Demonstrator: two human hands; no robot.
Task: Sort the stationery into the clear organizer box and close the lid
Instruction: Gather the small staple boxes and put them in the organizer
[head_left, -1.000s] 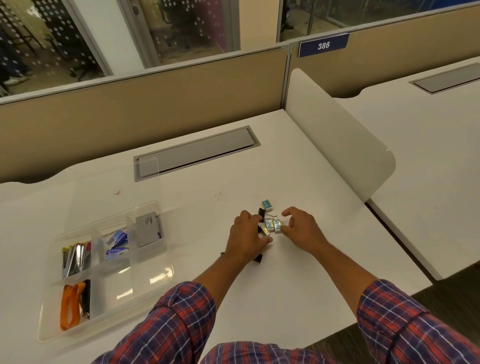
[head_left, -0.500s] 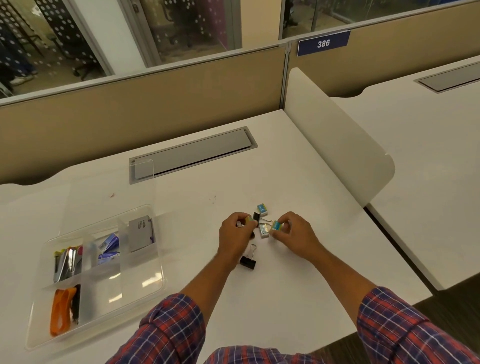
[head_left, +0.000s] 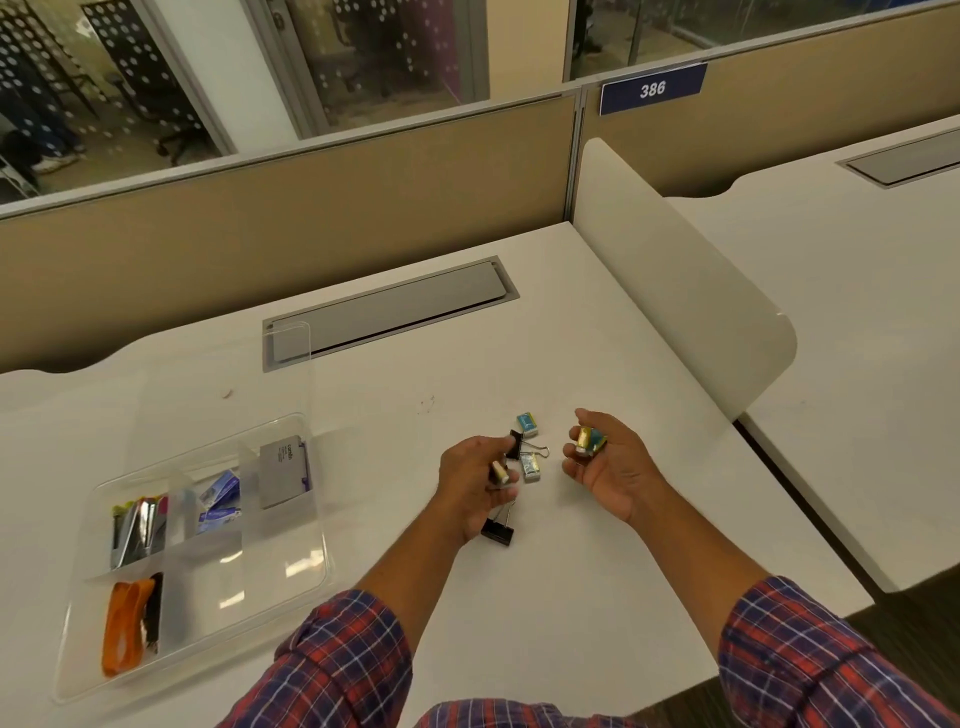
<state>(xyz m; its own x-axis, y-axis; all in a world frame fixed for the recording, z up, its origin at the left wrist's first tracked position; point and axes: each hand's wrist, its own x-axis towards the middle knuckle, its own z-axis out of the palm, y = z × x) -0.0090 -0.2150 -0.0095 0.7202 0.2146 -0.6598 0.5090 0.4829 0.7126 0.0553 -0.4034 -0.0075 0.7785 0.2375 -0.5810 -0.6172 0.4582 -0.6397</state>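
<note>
The clear organizer box lies open at the left of the white desk, its lid standing up behind it. Its compartments hold an orange item, staplers, blue staple packs and a grey box. My left hand pinches one small staple box just above the desk. Two small staple boxes rest in the fingers of my right hand. Two more small boxes and two black binder clips lie on the desk between my hands.
A grey cable hatch is set into the desk behind the work spot. A white divider panel rises along the right edge, with another desk beyond it. A tan partition closes the back.
Both hands have lifted off the pile and moved apart, each carrying small staple boxes. The binder clip near my left wrist is now uncovered.
</note>
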